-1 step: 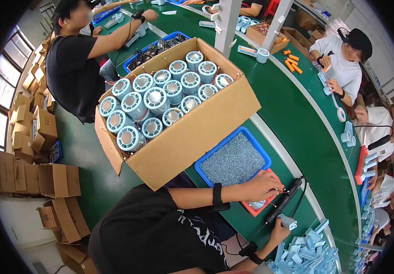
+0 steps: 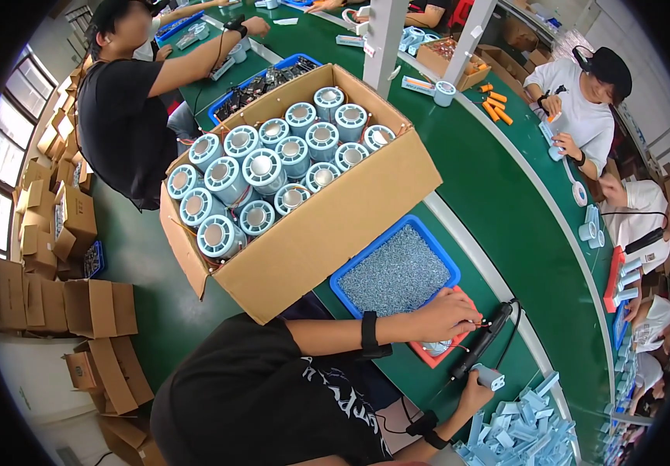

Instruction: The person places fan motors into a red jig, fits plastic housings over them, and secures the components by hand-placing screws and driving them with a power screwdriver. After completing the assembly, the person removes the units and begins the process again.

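Note:
My left hand (image 2: 450, 311) is bent over a red fixture (image 2: 465, 351) on the green bench. Its fingers are closed, with thin wires (image 2: 484, 323) coming out at the fingertips. Partly hidden under that hand, a light-blue round part (image 2: 436, 347) sits in the fixture. Lower down, my right hand (image 2: 475, 394) is closed around a light-blue plastic handle piece (image 2: 491, 378), its end with holes facing up. A black electric screwdriver (image 2: 484, 342) with a cord lies between the fixture and my right hand.
A blue tray of small screws (image 2: 397, 268) adjoins the fixture. Beside it stands a large cardboard box (image 2: 335, 233) of light-blue cylindrical units. Light-blue plastic pieces (image 2: 517, 427) are heaped near my right forearm. Co-workers sit along the bench; a metal post (image 2: 385, 46) rises behind the box.

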The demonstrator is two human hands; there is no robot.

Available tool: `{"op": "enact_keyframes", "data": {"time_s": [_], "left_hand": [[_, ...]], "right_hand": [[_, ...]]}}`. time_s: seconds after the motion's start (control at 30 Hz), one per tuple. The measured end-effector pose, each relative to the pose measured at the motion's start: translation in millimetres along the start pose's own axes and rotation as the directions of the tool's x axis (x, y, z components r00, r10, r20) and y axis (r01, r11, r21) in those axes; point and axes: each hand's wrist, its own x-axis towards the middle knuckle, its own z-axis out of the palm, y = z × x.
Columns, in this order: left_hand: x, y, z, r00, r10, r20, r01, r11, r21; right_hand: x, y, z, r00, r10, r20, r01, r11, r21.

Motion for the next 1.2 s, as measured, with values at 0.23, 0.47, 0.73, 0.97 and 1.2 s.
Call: {"op": "enact_keyframes", "data": {"time_s": [0.23,0.47,0.73,0.97,1.2], "left_hand": [[3,-6,7,1.0,0.009,0.006,-0.009,1.0,0.009],[1,-10,17,0.973,0.174,-0.154,-0.171,0.985,0.037],[3,-6,8,0.965,0.22,-0.141,-0.231,0.97,-0.071],[3,-3,1,0.968,0.173,-0.18,-0.201,0.968,-0.15],[3,-12,4,0.98,0.141,-0.144,-0.166,0.97,-0.179]], "right_hand": [[-4,-1,0,1.0,-0.02,-0.014,0.021,0.996,0.092],[4,20,-14,0.999,-0.006,0.041,-0.002,0.985,0.175],[21,-96,-35,0.935,-0.343,0.086,0.19,0.692,0.696],[29,-152,7,0.835,-0.474,0.28,0.179,0.715,0.676],[20,-153,22,0.807,-0.474,0.353,0.153,0.745,0.65]]}}
